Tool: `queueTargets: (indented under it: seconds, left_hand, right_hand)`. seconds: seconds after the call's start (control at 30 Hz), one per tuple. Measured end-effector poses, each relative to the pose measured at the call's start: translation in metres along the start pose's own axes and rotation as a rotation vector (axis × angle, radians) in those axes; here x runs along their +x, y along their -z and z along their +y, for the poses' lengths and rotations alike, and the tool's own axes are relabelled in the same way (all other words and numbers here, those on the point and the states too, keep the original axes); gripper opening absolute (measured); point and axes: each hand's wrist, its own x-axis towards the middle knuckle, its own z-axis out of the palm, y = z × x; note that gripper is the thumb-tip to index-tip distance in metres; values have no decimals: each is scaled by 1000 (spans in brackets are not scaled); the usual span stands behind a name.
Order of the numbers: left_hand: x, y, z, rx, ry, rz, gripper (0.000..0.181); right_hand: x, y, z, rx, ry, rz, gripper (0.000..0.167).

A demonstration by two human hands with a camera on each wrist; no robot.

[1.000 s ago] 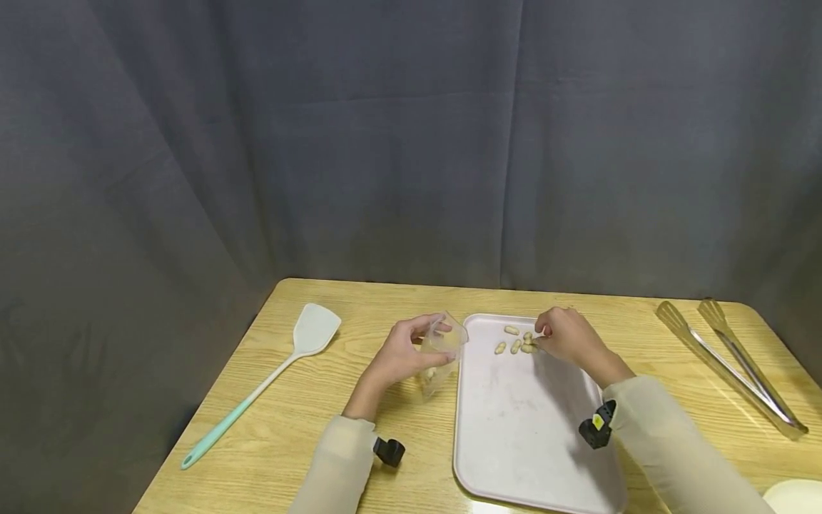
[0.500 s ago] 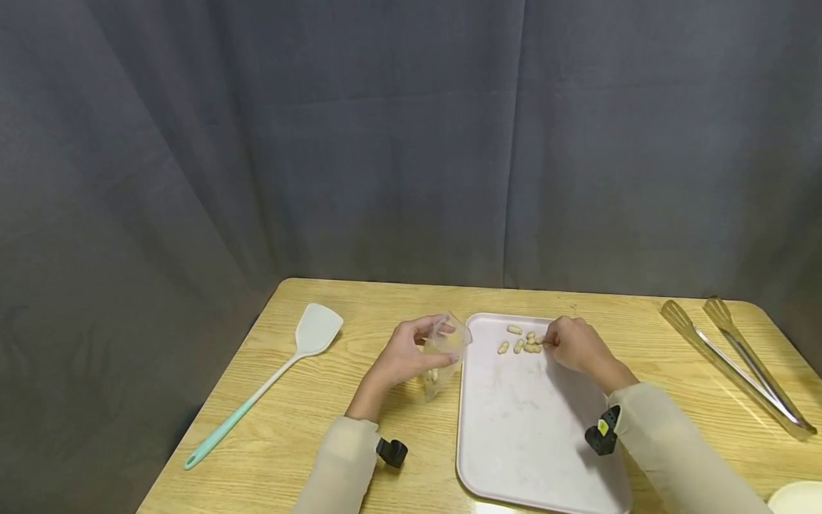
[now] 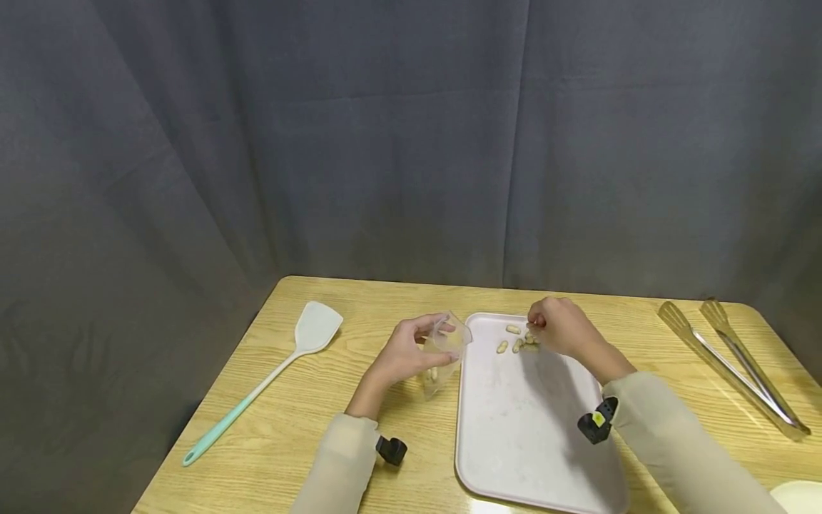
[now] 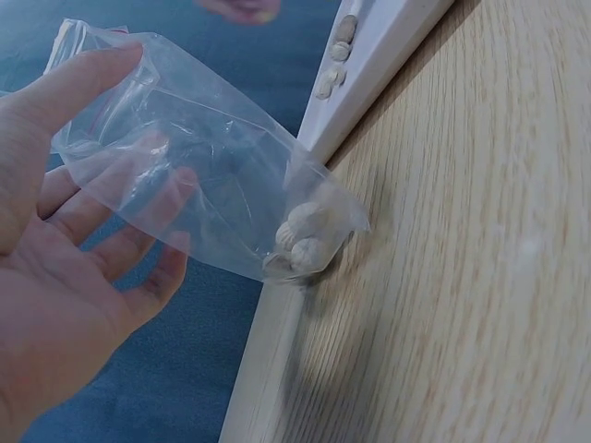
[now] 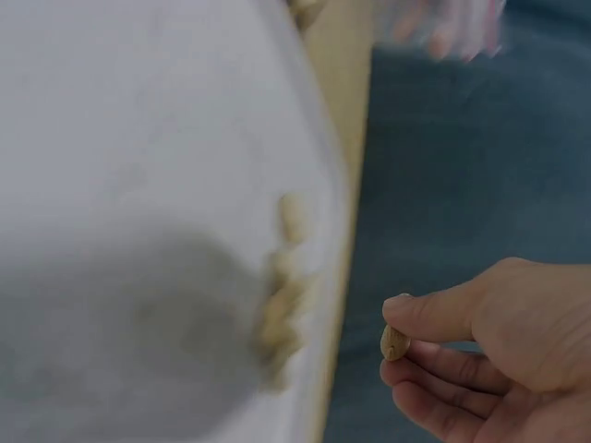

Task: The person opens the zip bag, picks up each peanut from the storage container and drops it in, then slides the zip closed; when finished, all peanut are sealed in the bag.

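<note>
A clear plastic bag (image 4: 217,157) is held open by my left hand (image 3: 404,351), thumb on one side of its mouth and fingers on the other. Several peanuts (image 4: 305,235) lie in the bag's bottom corner, which hangs close to the wooden table. My right hand (image 3: 565,330) is raised over the far end of the pale tray (image 3: 514,428). Between thumb and fingertips it pinches one peanut (image 5: 395,343), plain in the right wrist view. More unshelled peanuts (image 3: 502,347) lie loose on the tray, some partly hidden behind that hand in the head view.
A white turner (image 3: 316,330) with a mint handle lies on the table (image 3: 379,300) at the left. Metal tongs (image 3: 732,364) lie spread at the right. Part of a pale round dish (image 3: 799,496) shows at the lower right corner. A dark curtain (image 3: 385,143) hangs behind.
My right hand first drew slightly right with a peanut at its fingertips, then rose and moved left over the peanuts. The left hand and bag have stayed nearly still.
</note>
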Motion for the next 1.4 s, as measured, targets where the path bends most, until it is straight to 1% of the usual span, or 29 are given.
queueTargets:
  seconds: [0.1,0.17,0.27,0.37,0.47,0.53,0.67,0.87,1.2,1.4]
  left_hand:
    - [5,-1,-18,2,6,6,70]
    - [5,-1,-18,12,7,8,70]
    - [5,-1,-18,23,11,14,70]
    - [6,-2,-18,20,-3,17,68]
    - [6,-3,-18,12,-21,4,66]
    - [6,-4,-17,8,-19,-6,65]
    - [5,-4,-17,25,1,-3,62]
    - [5,-3,-17,37,-3,2,61]
    - [4,0,-17,3,-15,2,61]
    - [3,1,-15,13,-5,3,61]
  right_hand:
    - [8,8,-23,24,39,3,22]
    - [13,11,-38,41,70,13,21]
    - [19,15,-61,72,104,23,13]
    - [23,17,-81,98,135,35,10]
    - [25,15,-95,108,180,42,11]
    - [26,12,-101,109,210,37,12]
    - [29,7,-110,122,271,25,11]
    - [31,1,-115,127,305,39,10]
    - [32,-3,-117,117,326,46,10]
    - [32,-5,-119,108,288,22,10]
